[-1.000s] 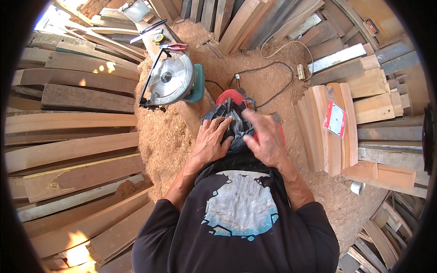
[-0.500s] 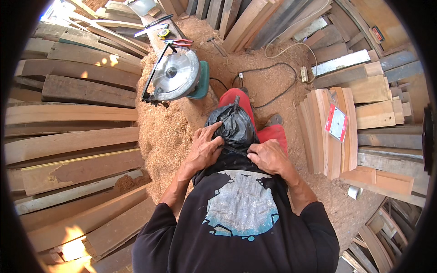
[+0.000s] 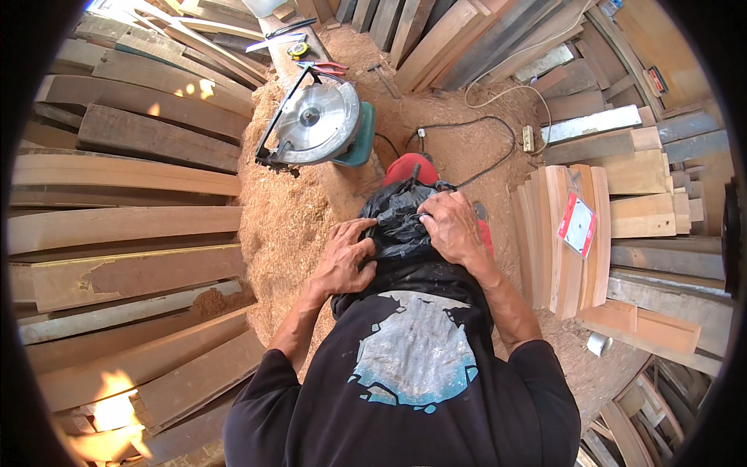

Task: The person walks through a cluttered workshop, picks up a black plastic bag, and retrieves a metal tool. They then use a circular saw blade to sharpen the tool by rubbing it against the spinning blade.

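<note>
Head view, reading from the left: stacked wooden planks (image 3: 132, 140) fill that side, then a heap of sawdust (image 3: 280, 226) with a circular saw (image 3: 319, 124) resting at its top. Next comes my left hand (image 3: 346, 261), fingers spread and curled, pressing on the left edge of a crumpled black plastic bag (image 3: 401, 222). The bag sits right in front of my torso, draped over a red object (image 3: 412, 166) whose rounded top shows just beyond it; I cannot tell what that object is. My right hand (image 3: 455, 229) lies on the bag's right side, fingers clenched into the plastic, pinching a fold near its top. I judge the step in hand to be gathering or tugging the bag over the red object, with both hands already gripping and the cover only partly settled. The next move, as I judge it, calls for the 2 hands to pull evenly, since thin plastic could tear or slip off the rounded top. Further right, a power cord (image 3: 475, 148) trails across the sawdust, and a row of pale boards (image 3: 556, 233) carries a red-and-white packet (image 3: 577, 224).
</note>
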A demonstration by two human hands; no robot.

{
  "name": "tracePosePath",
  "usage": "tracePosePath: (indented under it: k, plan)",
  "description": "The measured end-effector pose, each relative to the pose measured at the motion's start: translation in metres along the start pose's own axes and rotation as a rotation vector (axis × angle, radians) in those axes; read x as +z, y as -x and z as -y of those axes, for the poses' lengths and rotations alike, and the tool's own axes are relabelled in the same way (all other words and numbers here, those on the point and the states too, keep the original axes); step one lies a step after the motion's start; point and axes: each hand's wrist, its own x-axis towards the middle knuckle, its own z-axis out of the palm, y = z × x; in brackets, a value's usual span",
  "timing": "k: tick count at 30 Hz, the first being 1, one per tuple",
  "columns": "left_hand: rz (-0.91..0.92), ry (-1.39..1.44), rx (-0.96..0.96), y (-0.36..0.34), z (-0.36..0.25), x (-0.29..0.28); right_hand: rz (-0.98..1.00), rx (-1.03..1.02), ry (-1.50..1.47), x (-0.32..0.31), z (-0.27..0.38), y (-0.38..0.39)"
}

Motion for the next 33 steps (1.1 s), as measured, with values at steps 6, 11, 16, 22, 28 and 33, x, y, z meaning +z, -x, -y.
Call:
tracePosePath:
  k: [6,11,16,22,28,33]
  plan:
    - [-0.181,-0.122,-0.226,-0.024,-0.006,0.006,-0.087,0.050,-0.101,0.009,0.000,-0.009]
    - [-0.270,-0.069,0.101,-0.063,-0.016,0.012,-0.093,0.090,-0.191,0.009,0.001,-0.011]
    - [-0.202,-0.126,0.076,-0.077,-0.007,0.031,-0.355,0.009,0.034,-0.003,0.023,-0.002]
    - [-0.276,-0.075,0.077,-0.071,-0.009,0.033,-0.102,0.012,-0.063,-0.005,0.036,0.000]
    - [-0.277,-0.099,0.110,-0.071,-0.015,0.030,0.054,0.063,0.088,0.001,0.030,-0.007]
    - [-0.269,-0.124,0.110,-0.070,-0.008,0.040,0.116,0.097,0.268,0.007,0.040,-0.009]
